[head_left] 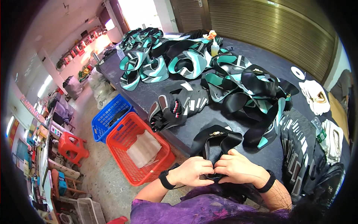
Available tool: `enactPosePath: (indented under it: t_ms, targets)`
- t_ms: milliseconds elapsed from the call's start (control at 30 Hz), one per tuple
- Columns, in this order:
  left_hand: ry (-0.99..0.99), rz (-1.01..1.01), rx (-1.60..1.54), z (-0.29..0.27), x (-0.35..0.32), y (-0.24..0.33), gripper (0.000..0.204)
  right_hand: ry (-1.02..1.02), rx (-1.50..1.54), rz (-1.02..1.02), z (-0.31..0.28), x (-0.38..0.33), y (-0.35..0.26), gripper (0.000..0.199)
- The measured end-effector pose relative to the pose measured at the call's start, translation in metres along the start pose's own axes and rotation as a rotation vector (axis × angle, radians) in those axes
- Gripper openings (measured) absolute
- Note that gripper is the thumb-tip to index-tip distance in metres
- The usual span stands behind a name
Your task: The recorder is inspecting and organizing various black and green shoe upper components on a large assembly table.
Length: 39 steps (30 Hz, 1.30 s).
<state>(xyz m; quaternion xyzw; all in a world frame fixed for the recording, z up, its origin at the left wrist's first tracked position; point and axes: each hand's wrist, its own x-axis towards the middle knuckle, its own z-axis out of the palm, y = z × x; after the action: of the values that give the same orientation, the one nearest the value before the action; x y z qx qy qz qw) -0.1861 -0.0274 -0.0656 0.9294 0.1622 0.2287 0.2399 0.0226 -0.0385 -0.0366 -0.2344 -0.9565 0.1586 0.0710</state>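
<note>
My left hand (pixel 192 171) and my right hand (pixel 240 168) meet at the near edge of the dark table (pixel 138 91). Between them is a black, glossy, curved flexible piece (pixel 232 139) that looks like a shoe upper, its loop standing up beyond my fingers. Both hands are closed on its near end, thumbs and fingertips almost touching; what lies under the fingertips is hidden. Just past it, to the right, is a pile of similar black, teal and white pieces (pixel 257 84). Left of that lies a stack of dark pieces with white stripes (pixel 182 106).
A red basket (pixel 115 153) with pale sheets and a blue basket (pixel 97 123) stand on the floor at left. A yellowish bottle (pixel 215 48) is far back on the table. White cloth rolls (pixel 315 98) and more striped dark pieces (pixel 298 138) line the right side.
</note>
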Motion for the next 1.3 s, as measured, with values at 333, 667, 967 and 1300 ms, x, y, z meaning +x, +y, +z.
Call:
enactPosePath:
  t_ms: [333,667,967,1300]
  targets:
    - [0.054,-0.049,-0.117,-0.014,-0.005,0.000,0.022,0.097,0.296,-0.063,-0.001,0.013,0.010,0.032]
    - [0.091,-0.125,-0.269,-0.034,0.001,0.006,0.025,0.312,0.318,0.025,-0.006,0.013,0.003,0.037]
    - [0.086,-0.091,-0.237,-0.039,0.004,0.011,0.022,0.336,0.394,0.024,-0.005,0.011,0.003,0.032]
    - [0.111,-0.156,-0.266,-0.041,0.005,0.018,0.023,0.404,0.436,0.075,0.002,0.011,0.003,0.035]
